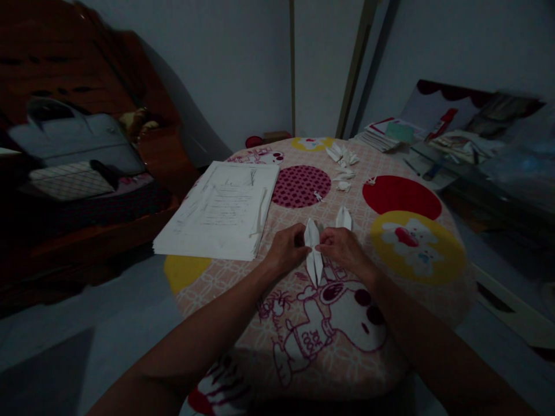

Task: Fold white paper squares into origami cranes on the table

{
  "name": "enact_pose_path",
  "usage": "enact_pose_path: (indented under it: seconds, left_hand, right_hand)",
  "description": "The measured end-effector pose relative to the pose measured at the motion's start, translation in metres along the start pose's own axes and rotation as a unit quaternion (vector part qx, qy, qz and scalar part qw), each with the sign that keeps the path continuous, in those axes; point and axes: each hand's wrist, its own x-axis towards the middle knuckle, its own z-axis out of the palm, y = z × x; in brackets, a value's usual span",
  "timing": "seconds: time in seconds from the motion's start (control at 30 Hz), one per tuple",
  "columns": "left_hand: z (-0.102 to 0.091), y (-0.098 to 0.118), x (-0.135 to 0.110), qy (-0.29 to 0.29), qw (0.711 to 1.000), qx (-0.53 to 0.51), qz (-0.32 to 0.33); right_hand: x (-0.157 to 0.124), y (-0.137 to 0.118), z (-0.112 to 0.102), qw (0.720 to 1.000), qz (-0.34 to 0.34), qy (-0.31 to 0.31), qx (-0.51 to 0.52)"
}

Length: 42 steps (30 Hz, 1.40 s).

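**Both hands pinch a folded paper at the table's middle**

The left hand (288, 248) and the right hand (344, 248) meet over the near middle of a round table (451, 300). Between them stands a folded paper (313, 249), white, long and narrow, pointed at the far and near ends. Each hand closes its fingertips on the paper's waist, the left from its own side and the right from the other, so the paper is held pinched from both sides. Its near tip touches or nearly touches the cloth (260, 271); the dim light does not let me tell which. Both forearms reach in from the bottom edge.

Just beyond the right hand a second fold (344, 218) of the same white paper lies on the cloth, apart from the one being held. Farther back, near the far rim, small folds (344, 164) lie in a loose cluster. Left of the hands a thick sheet stack (221, 211) lies on the table, its corner hanging over the rim. The cloth is pink with cartoon dogs and red and yellow circles. A grey bag (73, 144) rests on dark wooden furniture at far left, and books (385, 134) are piled beyond the table at right.
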Motion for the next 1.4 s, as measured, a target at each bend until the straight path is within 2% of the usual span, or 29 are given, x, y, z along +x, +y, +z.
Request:
enact_pose_path:
  seconds: [0.1, 0.33, 0.57, 0.7, 0.83, 1.03, 1.2, 1.4]
  left_hand:
    - [0.0, 0.0, 0.0, 0.009, 1.0, -0.022, -0.004]
    - [-0.001, -0.007, 0.0, -0.029, 0.999, -0.037, 0.009]
    - [-0.002, -0.003, 0.002, -0.009, 1.0, 0.008, 0.019]
    - [-0.003, 0.0, 0.007, -0.024, 0.999, 0.032, 0.012]
    - [-0.003, 0.003, 0.01, -0.008, 0.998, 0.063, -0.007]
    - [-0.002, 0.003, 0.015, -0.005, 0.994, 0.105, -0.027]
    - [-0.003, -0.001, 0.019, -0.017, 0.995, 0.094, -0.029]
    - [-0.005, -0.004, 0.017, -0.008, 0.996, 0.088, -0.015]
  right_hand:
    - [0.0, 0.002, 0.0, 1.0, -0.011, 0.003, -0.001]
    - [-0.004, -0.005, -0.002, 0.999, -0.033, -0.001, -0.027]
    - [-0.001, 0.0, 0.001, 0.998, -0.049, 0.024, -0.019]
    - [0.004, 0.005, 0.005, 0.998, -0.044, 0.04, 0.012]
    - [0.009, 0.004, 0.007, 0.999, -0.022, 0.043, 0.013]
    - [0.013, 0.002, 0.008, 0.998, 0.004, 0.046, -0.032]
    - [0.017, 0.001, 0.007, 0.998, -0.024, 0.057, -0.015]
    - [0.013, -0.003, 0.005, 0.992, -0.056, 0.055, -0.103]
